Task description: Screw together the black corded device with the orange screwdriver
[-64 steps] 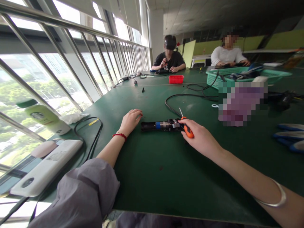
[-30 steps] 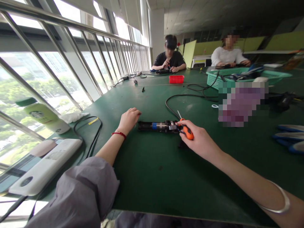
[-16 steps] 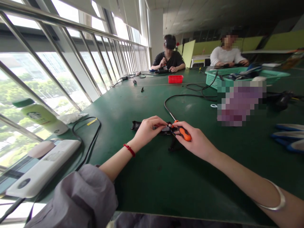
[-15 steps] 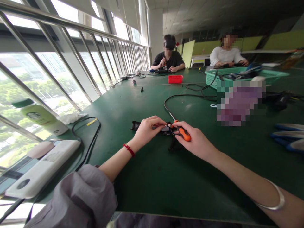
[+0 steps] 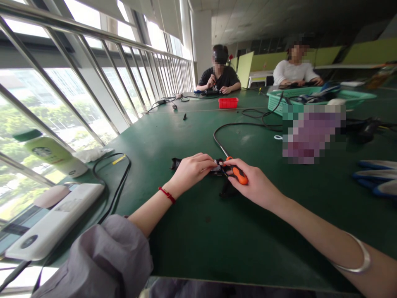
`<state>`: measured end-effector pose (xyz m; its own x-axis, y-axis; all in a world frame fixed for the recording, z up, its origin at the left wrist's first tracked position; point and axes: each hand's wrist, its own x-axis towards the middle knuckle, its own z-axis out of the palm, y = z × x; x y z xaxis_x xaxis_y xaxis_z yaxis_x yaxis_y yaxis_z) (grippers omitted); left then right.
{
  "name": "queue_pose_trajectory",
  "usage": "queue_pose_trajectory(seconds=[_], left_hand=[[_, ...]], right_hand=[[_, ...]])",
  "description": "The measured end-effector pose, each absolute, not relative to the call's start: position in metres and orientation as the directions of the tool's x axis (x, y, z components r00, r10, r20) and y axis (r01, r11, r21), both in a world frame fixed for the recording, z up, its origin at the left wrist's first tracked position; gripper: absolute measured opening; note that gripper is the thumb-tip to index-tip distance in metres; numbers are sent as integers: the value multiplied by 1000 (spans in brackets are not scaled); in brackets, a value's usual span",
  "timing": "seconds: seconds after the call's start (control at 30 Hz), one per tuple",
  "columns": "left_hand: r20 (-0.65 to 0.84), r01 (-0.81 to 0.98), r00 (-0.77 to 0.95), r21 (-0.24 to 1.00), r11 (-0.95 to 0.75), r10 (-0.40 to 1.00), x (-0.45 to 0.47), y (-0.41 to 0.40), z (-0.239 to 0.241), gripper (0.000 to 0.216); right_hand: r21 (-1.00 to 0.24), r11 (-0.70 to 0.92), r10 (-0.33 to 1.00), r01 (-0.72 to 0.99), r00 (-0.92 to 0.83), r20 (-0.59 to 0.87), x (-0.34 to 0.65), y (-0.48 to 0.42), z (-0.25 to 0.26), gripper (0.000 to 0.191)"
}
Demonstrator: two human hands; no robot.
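A dark, elongated device (image 5: pixel 217 169) lies on the green table (image 5: pixel 186 240) between my hands, its inner parts exposed. Its black end (image 5: pixel 175 164) sticks out left of my left hand (image 5: pixel 194 169). That hand is closed, thumb and fingers pinched on the device; anything small between the fingertips is hidden. My right hand (image 5: pixel 252 182) is closed around a screwdriver (image 5: pixel 240 175) with an orange and black handle, its shaft pointing away from me. The right fingertips meet the device's right side. A black part (image 5: pixel 228 188) shows beneath, partly covered by the right hand.
A black cable (image 5: pixel 235 124) curves behind the hands. Farther back stand a red tray (image 5: pixel 228 103) and a green basket (image 5: pixel 276 103). Blue-white gloves (image 5: pixel 376 176) lie right. A bottle (image 5: pixel 54 155) and a white device (image 5: pixel 58 221) sit left. Two people (image 5: pixel 231 78) work across the table.
My left hand has turned slightly, its fingers drawn closer together over the device. The right hand and screwdriver stay almost where they were.
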<state>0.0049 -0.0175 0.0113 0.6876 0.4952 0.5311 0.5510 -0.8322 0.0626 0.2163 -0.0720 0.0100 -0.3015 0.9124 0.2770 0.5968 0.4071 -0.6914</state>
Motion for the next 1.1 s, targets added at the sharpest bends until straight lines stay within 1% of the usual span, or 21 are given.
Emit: queue_pose_trajectory(seconds=[0.03, 0.1, 0.17, 0.23, 0.27, 0.33, 0.4, 0.47, 0.53, 0.6, 0.63, 0.73, 0.8, 0.83, 0.93, 1.0, 1.1], left_hand=[[529, 566, 671, 87, -820, 519, 4, -17, 12, 21], [533, 586, 611, 191, -787, 585, 3, -17, 13, 17], [514, 572, 548, 345, -744, 660, 1, -15, 15, 14], [451, 535, 500, 510, -673, 739, -2, -13, 20, 15], [394, 514, 489, 590, -622, 778, -5, -12, 23, 17], [219, 486, 513, 723, -491, 830, -11, -12, 28, 22], [-4, 496, 599, 786, -368, 800, -16, -12, 31, 25], [-150, 537, 658, 780, -320, 738, -19, -12, 31, 23], [-169, 567, 657, 753, -334, 735, -20, -11, 27, 20], [-90, 604, 605, 700, -382, 791, -20, -7, 20, 18], [-29, 634, 572, 650, -419, 820, -21, -5, 17, 16], [192, 743, 492, 417, -524, 849, -25, 4, 10, 12], [291, 792, 451, 306, -529, 844, -28, 8, 8, 11], [328, 807, 424, 285, -517, 844, -29, 9, 8, 11], [434, 806, 375, 283, -519, 819, -27, 4, 11, 13], [501, 771, 407, 261, -581, 764, -21, -3, 13, 17], [552, 714, 515, 146, -685, 655, -9, -12, 12, 23]], right_hand=[[-692, 408, 912, 596, -300, 279, 216, -72, 10, 36], [-692, 412, 911, 593, -285, 298, 216, -71, 10, 35], [-681, 419, 907, 601, -250, 338, 216, -70, 9, 33], [-658, 417, 903, 627, -205, 378, 217, -68, 7, 32], [-645, 410, 902, 645, -181, 393, 217, -68, 6, 31], [-623, 387, 901, 680, -136, 411, 218, -66, 5, 32], [-610, 369, 903, 702, -114, 415, 219, -65, 4, 33], [-613, 352, 914, 708, -120, 387, 220, -63, 2, 34], [-627, 334, 932, 704, -146, 332, 220, -62, 0, 35], [-631, 325, 942, 705, -179, 285, 219, -61, -1, 36], [-629, 328, 942, 705, -197, 271, 218, -62, -2, 35], [-617, 361, 932, 699, -256, 256, 216, -64, -1, 35], [-606, 386, 923, 696, -292, 252, 215, -66, 0, 36], [-597, 396, 918, 697, -308, 250, 215, -67, 0, 36], [-575, 413, 911, 707, -332, 246, 216, -67, 0, 37], [-566, 419, 908, 710, -343, 242, 216, -66, -1, 38], [-555, 434, 901, 710, -351, 256, 217, -66, -1, 39]])
